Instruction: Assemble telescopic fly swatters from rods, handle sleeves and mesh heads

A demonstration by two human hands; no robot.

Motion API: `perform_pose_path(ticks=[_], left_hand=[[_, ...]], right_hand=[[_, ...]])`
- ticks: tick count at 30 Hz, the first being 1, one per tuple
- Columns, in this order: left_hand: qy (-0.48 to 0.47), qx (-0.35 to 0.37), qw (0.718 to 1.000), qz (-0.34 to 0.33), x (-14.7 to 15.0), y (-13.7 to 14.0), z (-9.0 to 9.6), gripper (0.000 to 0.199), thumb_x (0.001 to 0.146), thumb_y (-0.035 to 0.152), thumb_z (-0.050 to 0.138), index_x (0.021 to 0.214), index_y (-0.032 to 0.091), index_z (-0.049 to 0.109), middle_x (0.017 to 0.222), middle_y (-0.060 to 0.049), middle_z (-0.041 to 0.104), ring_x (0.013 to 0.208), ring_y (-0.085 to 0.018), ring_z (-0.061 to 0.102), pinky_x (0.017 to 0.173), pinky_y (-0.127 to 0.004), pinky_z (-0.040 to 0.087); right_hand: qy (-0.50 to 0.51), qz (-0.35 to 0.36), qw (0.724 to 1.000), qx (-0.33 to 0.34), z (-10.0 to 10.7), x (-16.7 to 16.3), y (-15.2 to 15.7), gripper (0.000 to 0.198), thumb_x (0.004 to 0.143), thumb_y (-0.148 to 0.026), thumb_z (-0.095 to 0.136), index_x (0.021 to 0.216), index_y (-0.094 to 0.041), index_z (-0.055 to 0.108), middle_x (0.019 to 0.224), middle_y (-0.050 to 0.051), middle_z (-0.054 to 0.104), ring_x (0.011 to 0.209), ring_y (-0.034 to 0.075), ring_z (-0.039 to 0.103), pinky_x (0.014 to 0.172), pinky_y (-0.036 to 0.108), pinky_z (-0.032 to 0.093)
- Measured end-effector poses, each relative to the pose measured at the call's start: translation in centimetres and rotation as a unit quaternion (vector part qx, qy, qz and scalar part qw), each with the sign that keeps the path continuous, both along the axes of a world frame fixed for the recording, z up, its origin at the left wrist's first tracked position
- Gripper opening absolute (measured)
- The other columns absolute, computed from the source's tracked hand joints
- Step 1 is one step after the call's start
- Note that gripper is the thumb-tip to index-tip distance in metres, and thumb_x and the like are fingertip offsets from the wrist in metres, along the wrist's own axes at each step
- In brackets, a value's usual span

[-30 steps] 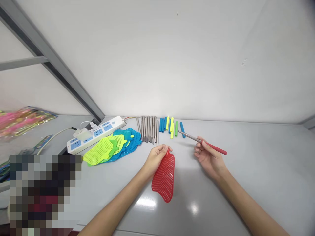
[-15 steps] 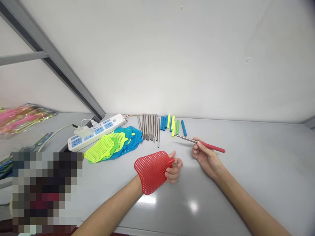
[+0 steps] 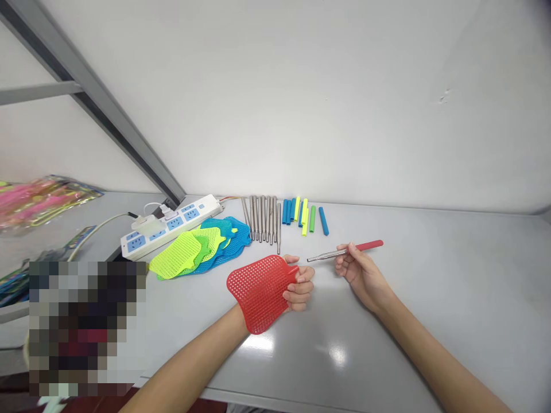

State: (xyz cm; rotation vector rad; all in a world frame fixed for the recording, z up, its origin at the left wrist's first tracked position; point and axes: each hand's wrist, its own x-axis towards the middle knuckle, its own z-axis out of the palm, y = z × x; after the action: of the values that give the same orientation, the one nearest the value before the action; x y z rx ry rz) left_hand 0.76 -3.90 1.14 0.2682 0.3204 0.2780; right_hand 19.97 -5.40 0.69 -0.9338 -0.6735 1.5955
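Observation:
My left hand point(image 3: 300, 289) is closed around the neck side of a red perforated fly swatter head point(image 3: 262, 293), which lies back over my wrist. My right hand point(image 3: 359, 274) pinches a metal telescopic rod point(image 3: 330, 254) with a red grip point(image 3: 371, 245) at its far end. The rod's bare tip points left, close to the swatter head's neck but apart from it. Beyond my hands, several metal rods point(image 3: 262, 218) lie side by side. Right of them are blue, yellow and green grip sleeves point(image 3: 312, 219). Yellow, green and blue swatter heads point(image 3: 176, 256) overlap in a pile at the left.
A white power strip point(image 3: 206, 205) with plugs and cables lies behind the pile. Plastic-wrapped pink and yellow goods point(image 3: 43, 201) are at the far left, by a grey metal frame point(image 3: 107, 126). A white wall point(image 3: 322, 115) closes off the grey table's point(image 3: 451, 275) back.
The rod in my right hand has swung so its tip points lower and its red grip has risen. My left hand and the red swatter head shifted slightly left and up.

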Motion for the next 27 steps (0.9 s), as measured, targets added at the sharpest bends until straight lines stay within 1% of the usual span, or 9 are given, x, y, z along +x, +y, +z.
perform_pose_path(ticks=[4,8,14,19,24,27], left_hand=[[0.008,-0.003,1.0,-0.005,-0.14,-0.07,0.21,0.028,0.076,0.038,0.034,0.059,0.016,0.04,0.046,0.004,0.027,0.035,-0.006,0.023,0.039,-0.021,0.018],[0.0,-0.007,1.0,-0.016,-0.18,-0.03,-0.05,0.028,0.076,0.039,0.032,0.06,0.017,0.038,0.045,0.004,0.026,0.035,-0.006,0.021,0.039,-0.022,0.017],[-0.002,-0.007,1.0,-0.017,-0.11,-0.01,-0.28,0.029,0.076,0.04,0.03,0.06,0.017,0.037,0.045,0.004,0.027,0.034,-0.006,0.02,0.039,-0.022,0.017],[0.006,-0.008,1.0,-0.02,-0.21,-0.04,0.0,0.03,0.077,0.042,0.03,0.06,0.017,0.037,0.045,0.004,0.027,0.034,-0.006,0.019,0.039,-0.022,0.018],[0.016,-0.021,0.995,-0.1,-0.19,0.16,0.41,0.031,0.076,0.043,0.033,0.057,0.018,0.035,0.042,0.005,0.024,0.032,-0.006,0.015,0.035,-0.021,0.012],[0.023,-0.04,0.99,-0.132,-0.09,0.13,0.34,0.03,0.076,0.042,0.034,0.056,0.019,0.033,0.04,0.006,0.021,0.031,-0.006,0.011,0.035,-0.021,0.009]], right_hand=[[-0.006,0.021,1.0,0.006,-0.05,-0.5,-0.28,0.026,0.073,-0.04,0.05,0.078,-0.017,0.06,0.061,0.002,0.053,0.055,0.012,0.045,0.052,0.025,0.036],[0.006,0.037,0.999,0.007,-0.04,-0.91,-0.57,0.025,0.075,-0.039,0.049,0.08,-0.017,0.06,0.063,0.002,0.053,0.057,0.012,0.046,0.053,0.025,0.036],[0.011,0.048,0.999,0.017,-0.05,-0.81,-0.62,0.024,0.079,-0.035,0.044,0.081,-0.016,0.059,0.064,0.002,0.052,0.059,0.012,0.045,0.055,0.025,0.035],[0.003,0.061,0.998,0.017,-0.01,-0.69,-0.68,0.023,0.078,-0.035,0.045,0.079,-0.017,0.058,0.064,0.002,0.052,0.058,0.012,0.046,0.056,0.026,0.035],[-0.006,0.073,0.997,0.031,-0.1,-0.63,-0.64,0.022,0.079,-0.034,0.043,0.077,-0.018,0.057,0.061,0.002,0.051,0.058,0.012,0.045,0.057,0.026,0.035],[-0.013,0.082,0.995,0.045,-0.23,-0.54,-0.6,0.021,0.08,-0.032,0.042,0.075,-0.018,0.056,0.06,0.002,0.05,0.059,0.013,0.044,0.057,0.027,0.034]])
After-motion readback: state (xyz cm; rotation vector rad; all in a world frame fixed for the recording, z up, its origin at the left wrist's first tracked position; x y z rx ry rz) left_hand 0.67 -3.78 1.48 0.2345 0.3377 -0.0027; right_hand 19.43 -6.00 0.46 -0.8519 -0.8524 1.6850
